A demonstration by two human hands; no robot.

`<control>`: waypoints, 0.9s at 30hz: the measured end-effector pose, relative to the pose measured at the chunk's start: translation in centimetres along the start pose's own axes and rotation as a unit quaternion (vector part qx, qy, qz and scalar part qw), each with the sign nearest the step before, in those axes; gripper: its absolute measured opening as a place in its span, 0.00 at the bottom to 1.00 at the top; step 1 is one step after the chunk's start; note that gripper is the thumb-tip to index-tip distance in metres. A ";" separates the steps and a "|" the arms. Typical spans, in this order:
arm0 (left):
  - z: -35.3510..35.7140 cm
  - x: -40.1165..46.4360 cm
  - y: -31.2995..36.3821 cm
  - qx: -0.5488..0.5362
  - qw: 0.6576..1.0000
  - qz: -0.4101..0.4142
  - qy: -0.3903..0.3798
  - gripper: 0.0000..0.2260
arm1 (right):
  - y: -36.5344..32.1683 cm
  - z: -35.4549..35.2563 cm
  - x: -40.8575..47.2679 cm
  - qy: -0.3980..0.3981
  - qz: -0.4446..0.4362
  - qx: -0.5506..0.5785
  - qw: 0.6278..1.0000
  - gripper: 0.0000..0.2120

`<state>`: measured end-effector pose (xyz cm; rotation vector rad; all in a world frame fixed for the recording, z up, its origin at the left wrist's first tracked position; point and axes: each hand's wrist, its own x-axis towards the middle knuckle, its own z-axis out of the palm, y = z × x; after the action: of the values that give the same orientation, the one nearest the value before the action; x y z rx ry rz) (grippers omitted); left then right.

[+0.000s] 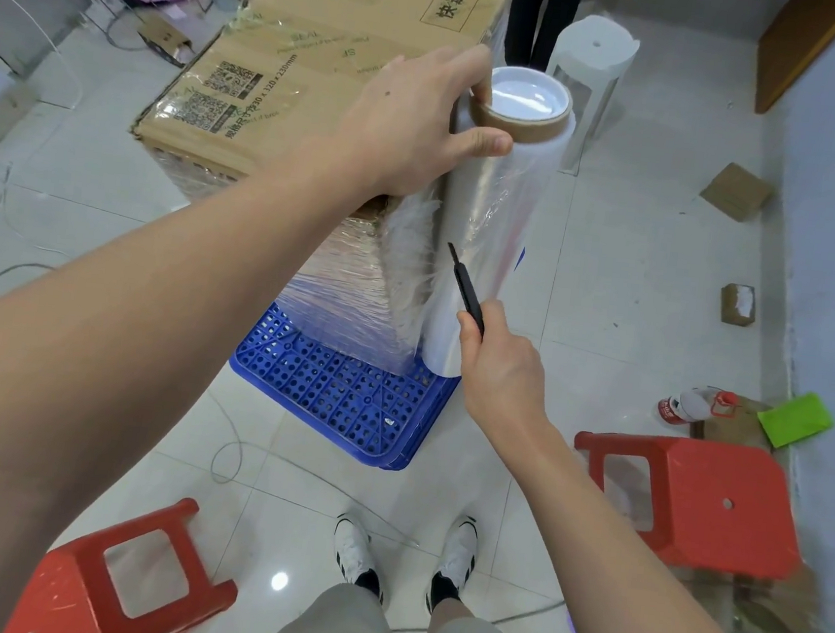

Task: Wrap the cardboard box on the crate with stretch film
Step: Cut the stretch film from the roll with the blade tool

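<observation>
Hands work at a cardboard box (pixel 328 64) standing on a blue crate (pixel 345 396), its sides already covered in film. Left hand (pixel 415 125) grips the top of an upright stretch film roll (pixel 491 231) beside the box's corner, apparently steadying it. Right hand (pixel 498 366), lower down beside the roll, grasps a black knife (pixel 464 290), its blade at the film, probably to cut it.

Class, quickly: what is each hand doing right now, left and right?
Left hand: grips the top of the upright stretch film roll, thumb across its front.
Right hand: holds a small black cutter, blade pointing up beside the roll.
</observation>
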<state>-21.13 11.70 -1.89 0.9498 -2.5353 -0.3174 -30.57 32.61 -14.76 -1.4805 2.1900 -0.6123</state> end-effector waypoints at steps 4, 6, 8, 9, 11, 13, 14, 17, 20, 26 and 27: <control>0.1 0.1 -0.1 0.001 1.000 0.003 0.002 0.24 | -0.7 0.3 0.1 -0.005 -0.015 -0.018 1.000 0.13; 0.1 0.1 -0.2 0.002 1.000 0.004 0.002 0.24 | -0.7 0.7 0.3 -0.019 -0.018 -0.062 0.998 0.13; 0.2 0.1 -0.3 0.004 1.000 0.006 0.003 0.24 | -0.6 1.1 0.5 -0.021 -0.006 -0.082 0.996 0.14; 0.2 0.2 -0.3 0.005 1.000 0.006 0.003 0.25 | -0.5 1.3 0.6 -0.024 0.002 -0.085 0.996 0.14; 0.2 0.1 -0.4 0.005 1.000 0.008 0.002 0.26 | -0.4 1.6 0.8 -0.033 0.013 -0.087 0.996 0.15; 0.2 0.2 -0.3 0.005 1.000 0.009 0.004 0.26 | -0.3 1.6 1.0 -0.034 0.013 -0.080 0.996 0.15; 0.2 0.1 -0.3 0.005 1.000 0.008 0.006 0.26 | -0.2 1.6 1.0 -0.032 0.012 -0.072 0.997 0.15; 0.3 0.2 -0.4 0.003 1.000 0.009 0.008 0.26 | 0.3 1.4 0.7 -0.010 0.004 -0.041 0.999 0.15; 0.4 0.2 -0.3 0.003 1.000 0.012 0.012 0.26 | 0.6 1.5 0.7 0.001 -0.003 -0.051 0.999 0.15; 0.3 0.0 -0.2 0.000 1.000 0.011 0.020 0.25 | 0.5 1.3 1.3 -0.008 -0.016 -0.059 0.998 0.14; 0.2 0.0 -0.1 0.001 1.000 0.009 0.020 0.25 | 0.5 1.3 1.2 -0.005 -0.021 -0.054 0.998 0.14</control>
<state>-21.18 11.59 -2.11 0.9248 -2.5070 -0.2869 -30.56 31.48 -16.22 -1.5849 2.2193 -0.5062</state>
